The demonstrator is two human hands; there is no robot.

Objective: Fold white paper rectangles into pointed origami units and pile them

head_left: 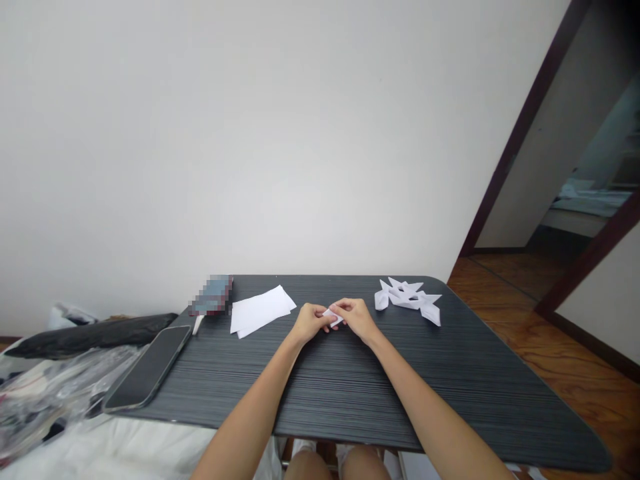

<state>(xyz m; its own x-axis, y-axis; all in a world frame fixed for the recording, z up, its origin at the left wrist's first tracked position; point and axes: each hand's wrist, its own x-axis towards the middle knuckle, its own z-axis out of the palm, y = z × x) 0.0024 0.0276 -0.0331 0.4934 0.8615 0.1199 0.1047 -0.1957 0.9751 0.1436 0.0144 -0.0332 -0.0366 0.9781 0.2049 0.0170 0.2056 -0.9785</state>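
Note:
A small folded piece of white paper (334,319) is pinched between my two hands above the middle of the dark table. My left hand (312,321) grips its left side, thumb on top. From the right, my right hand (354,315) holds the same piece with fingers closed on it. Part of the paper is hidden behind my fingers. Left of my hands lie flat white paper sheets (263,311), overlapping each other. On the right sit several folded paper shapes (407,295) with pointed tips, grouped close together.
The dark wood-grain table (345,393) stands against a pale wall (320,133). A phone (149,368) lies at its left edge, with a blurred-out object (213,297) behind. Plastic-wrapped items (55,393) are heaped to the left. A doorway opens at right.

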